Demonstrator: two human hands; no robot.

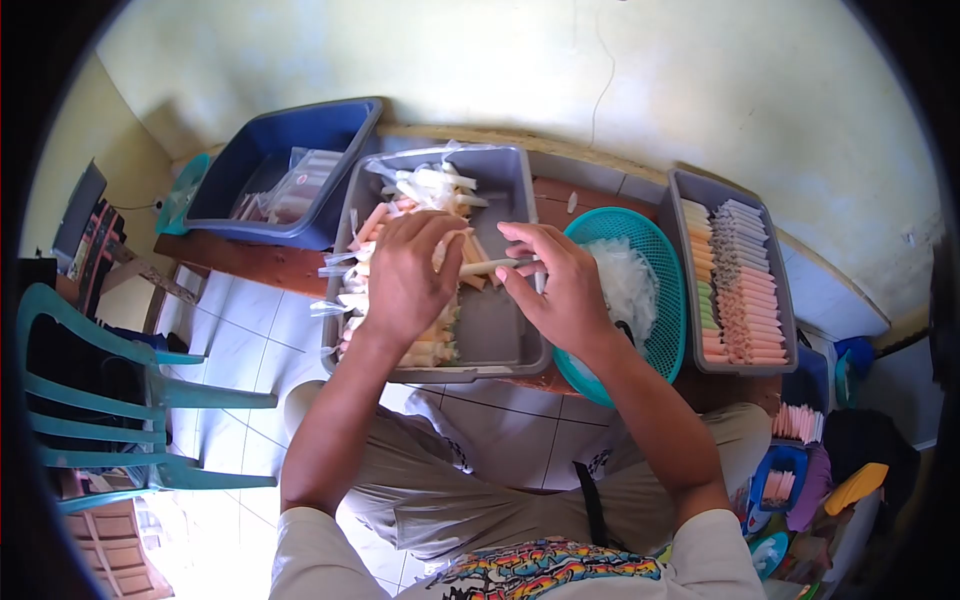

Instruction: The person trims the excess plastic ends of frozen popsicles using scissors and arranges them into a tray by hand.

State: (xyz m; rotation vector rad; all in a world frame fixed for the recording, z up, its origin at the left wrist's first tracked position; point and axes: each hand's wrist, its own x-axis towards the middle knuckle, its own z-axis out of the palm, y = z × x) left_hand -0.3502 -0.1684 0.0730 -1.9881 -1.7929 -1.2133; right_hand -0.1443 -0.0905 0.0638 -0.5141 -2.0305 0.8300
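Over the grey tub [535,330], a pale wrapped stick [484,267] lies sideways between my two hands. My left hand [412,272] is curled around its left end, with part of the grip hidden behind the fingers. My right hand [560,280] pinches its right end between thumb and fingers. Beneath my left hand, many cream, orange and pink sticks in clear plastic [425,345] fill the tub's left side. To the right of my right hand, a teal mesh basket [672,300] holds a heap of clear plastic wrappers [630,285].
A second grey tub [790,330] at right holds rows of wrapped sticks [750,290]. The blue tub [330,130] at back left contains plastic packs [305,185]. All stand on a low brown bench [245,268] against the wall. A green plastic chair [100,400] stands at left.
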